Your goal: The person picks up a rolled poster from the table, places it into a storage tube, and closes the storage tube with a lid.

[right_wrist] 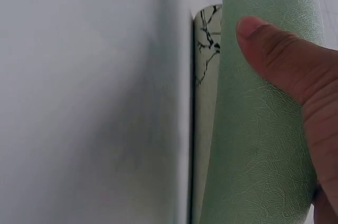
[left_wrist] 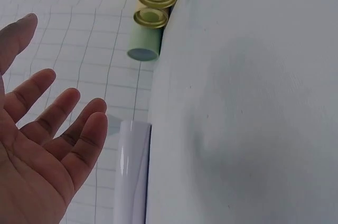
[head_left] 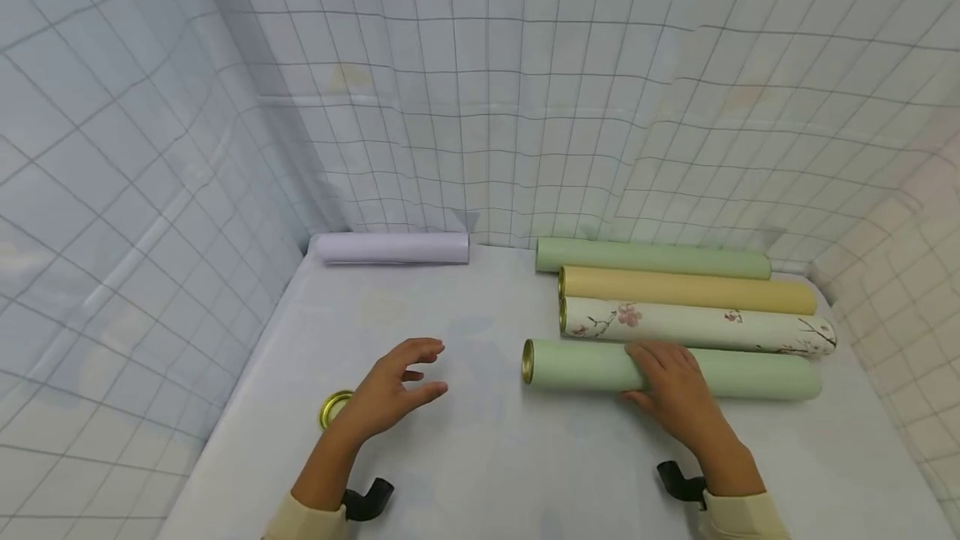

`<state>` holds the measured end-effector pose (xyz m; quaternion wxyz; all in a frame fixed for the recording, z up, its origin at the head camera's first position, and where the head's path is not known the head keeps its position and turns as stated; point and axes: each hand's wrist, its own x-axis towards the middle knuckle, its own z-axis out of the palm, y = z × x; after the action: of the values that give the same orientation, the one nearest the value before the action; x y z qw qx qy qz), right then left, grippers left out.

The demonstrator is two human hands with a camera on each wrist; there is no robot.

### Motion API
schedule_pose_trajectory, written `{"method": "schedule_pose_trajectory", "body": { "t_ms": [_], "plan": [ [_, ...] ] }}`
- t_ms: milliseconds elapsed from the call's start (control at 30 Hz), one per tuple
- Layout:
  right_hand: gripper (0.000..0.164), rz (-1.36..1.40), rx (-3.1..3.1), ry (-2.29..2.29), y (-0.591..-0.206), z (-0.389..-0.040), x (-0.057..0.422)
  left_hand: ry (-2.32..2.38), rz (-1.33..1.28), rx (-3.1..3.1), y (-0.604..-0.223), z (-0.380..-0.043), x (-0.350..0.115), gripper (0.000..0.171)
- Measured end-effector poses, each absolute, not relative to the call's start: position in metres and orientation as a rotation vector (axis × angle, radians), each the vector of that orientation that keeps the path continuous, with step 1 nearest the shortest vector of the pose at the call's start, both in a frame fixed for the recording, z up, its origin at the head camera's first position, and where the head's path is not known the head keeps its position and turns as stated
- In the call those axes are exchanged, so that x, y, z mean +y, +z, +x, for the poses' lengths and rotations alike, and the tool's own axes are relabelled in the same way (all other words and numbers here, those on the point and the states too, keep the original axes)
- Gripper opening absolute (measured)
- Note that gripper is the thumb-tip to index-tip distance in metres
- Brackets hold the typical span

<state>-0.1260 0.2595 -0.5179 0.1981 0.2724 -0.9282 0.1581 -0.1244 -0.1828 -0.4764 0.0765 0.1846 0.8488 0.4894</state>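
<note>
1. The right hand (head_left: 671, 386) curls around the nearest green tube (head_left: 750, 375), which lies on the white table (head_left: 480, 457) just in front of the floral tube (head_left: 697, 326).
2. The left hand (head_left: 390, 394) hovers with fingers spread and relaxed, holding nothing, beside a gold lid (head_left: 332, 408).
3. A lilac roll (head_left: 393, 247) lies at the far edge.

tubes: 4 — 2 green (head_left: 675, 373) (head_left: 652, 257), 1 tan (head_left: 686, 290), 1 floral (head_left: 697, 326) | lilac roll (head_left: 392, 248): 1 | gold lid (head_left: 333, 408): 1
</note>
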Motion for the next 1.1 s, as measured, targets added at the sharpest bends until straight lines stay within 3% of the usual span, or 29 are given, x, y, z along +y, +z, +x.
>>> {"method": "schedule_pose_trajectory", "body": {
  "t_ms": [533, 1100],
  "plan": [
    [0.079, 0.674, -2.702, 0.358, -0.515, -0.131, 0.298, 1.392, 0.348, 2.687, -0.479, -0.122, -0.243, 0.05],
    [0.08, 0.646, -2.744, 0.414, -0.523, -0.133, 0.309, 1.33, 0.372, 2.699, -0.466, -0.119, -0.252, 0.049]
  ]
}}
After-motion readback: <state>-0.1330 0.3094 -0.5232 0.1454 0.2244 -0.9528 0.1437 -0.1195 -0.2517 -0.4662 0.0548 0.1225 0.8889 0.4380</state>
